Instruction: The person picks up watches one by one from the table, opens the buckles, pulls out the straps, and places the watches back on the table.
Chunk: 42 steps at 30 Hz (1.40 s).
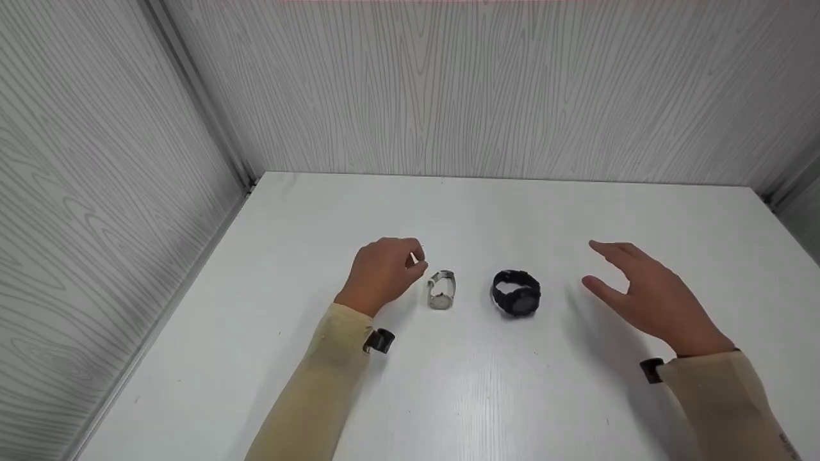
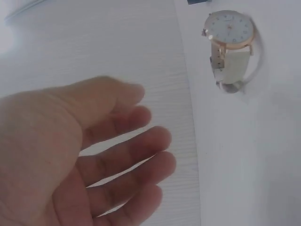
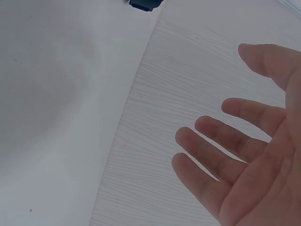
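Head view: on the table (image 1: pixel 448 390), the white watch (image 1: pixel 441 301) sits at four o'clock from the left hand (image 1: pixel 383 272), just beside it; the black watch (image 1: pixel 522 301) sits at nine o'clock from the right hand (image 1: pixel 660 298). Left wrist view: fingers loosely bent, holding nothing; white watch at two o'clock. Right wrist view: fingers parted and relaxed, holding nothing; a dark object (image 3: pixel 146 4), cut off, at eleven o'clock.

The white-strapped wristwatch (image 2: pixel 230 31) has a shiny gold-toned metal case and a smooth, pale, leather-like strap with a polished metal buckle. The black wristwatch (image 1: pixel 524 302) looks like dull plastic or rubber. The tabletop (image 1: pixel 442 397) is smooth white laminate with a soft gloss; the wall panels (image 1: pixel 416 89) carry a matt wood-grain pattern. The beige sleeves (image 1: pixel 323 384) look like thin, smooth cloth.
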Motion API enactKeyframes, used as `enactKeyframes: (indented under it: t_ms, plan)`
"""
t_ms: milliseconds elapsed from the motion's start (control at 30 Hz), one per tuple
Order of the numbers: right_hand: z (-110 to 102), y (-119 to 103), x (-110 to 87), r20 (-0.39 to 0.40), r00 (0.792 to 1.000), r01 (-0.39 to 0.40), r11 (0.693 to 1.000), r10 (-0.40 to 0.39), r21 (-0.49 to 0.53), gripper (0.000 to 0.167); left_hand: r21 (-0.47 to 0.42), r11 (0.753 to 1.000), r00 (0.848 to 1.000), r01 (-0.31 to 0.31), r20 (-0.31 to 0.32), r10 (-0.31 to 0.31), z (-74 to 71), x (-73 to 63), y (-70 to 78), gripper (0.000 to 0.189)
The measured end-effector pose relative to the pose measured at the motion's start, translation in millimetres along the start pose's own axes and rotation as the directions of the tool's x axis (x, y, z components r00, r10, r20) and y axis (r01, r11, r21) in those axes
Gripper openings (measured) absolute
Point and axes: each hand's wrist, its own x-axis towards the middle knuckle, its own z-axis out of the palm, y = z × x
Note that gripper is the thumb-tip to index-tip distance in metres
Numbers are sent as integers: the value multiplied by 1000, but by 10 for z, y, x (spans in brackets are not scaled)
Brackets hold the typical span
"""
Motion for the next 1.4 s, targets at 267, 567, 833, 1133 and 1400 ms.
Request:
enactKeyframes:
  t_ms: [267, 567, 833, 1133, 1400]
  plan:
    - [5, -142, 3, 64, 993, 101, 995, -100, -6, 59, -46, 994, 992, 104, 76, -100, 187, 31, 47, 20]
    - [-21, -240, -12, 78, 991, 113, 994, -111, -15, 62, -61, 979, 965, 196, 188, -182, 339, 45, 48, 21]
    - [-2, -250, 11, 98, 985, 144, 989, -143, -6, 63, -61, 956, 944, 288, 187, -272, 397, 68, 77, 30]
    - [10, -240, 6, 35, 976, 216, 975, -215, -42, 60, -70, 958, 952, 279, 153, -266, 454, 92, 82, 29]
    - [13, -232, 12, 58, 976, 213, 976, -210, -49, 57, -68, 952, 947, 298, 149, -286, 485, 94, 90, 24]
